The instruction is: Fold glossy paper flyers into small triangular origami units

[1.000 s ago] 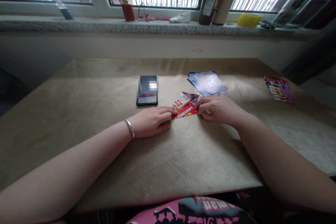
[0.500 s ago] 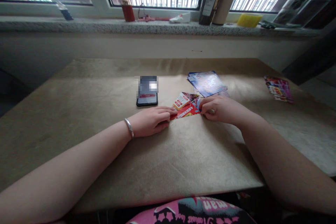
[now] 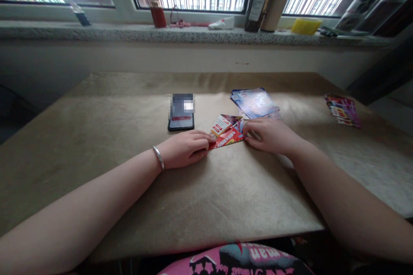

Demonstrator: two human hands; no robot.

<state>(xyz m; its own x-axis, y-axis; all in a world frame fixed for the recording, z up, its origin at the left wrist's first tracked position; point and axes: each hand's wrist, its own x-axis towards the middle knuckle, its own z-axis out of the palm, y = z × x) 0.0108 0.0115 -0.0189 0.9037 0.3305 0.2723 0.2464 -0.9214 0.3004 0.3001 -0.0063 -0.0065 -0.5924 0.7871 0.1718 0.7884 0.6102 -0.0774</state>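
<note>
A folded, colourful sheet of paper (image 3: 229,136), mostly red with white lettering, lies on the table between my hands. My left hand (image 3: 189,148), with a silver bangle at the wrist, presses its fingertips on the paper's left corner. At the right corner, my right hand (image 3: 266,134) pinches the edge between thumb and fingers. Part of each corner is covered by the fingers. Just behind my right hand is a stack of bluish printed sheets (image 3: 254,102).
A phone (image 3: 181,111) lies on the tan table (image 3: 129,116) beyond my left hand. Several printed flyers (image 3: 342,110) are at the far right. On the stone sill (image 3: 122,32) stand a red container (image 3: 158,15), a dark jar (image 3: 257,6) and a yellow block (image 3: 306,26).
My right hand has shifted slightly left, and the folded paper has moved a little left with it. My left hand stays nearly in place on its corner.
</note>
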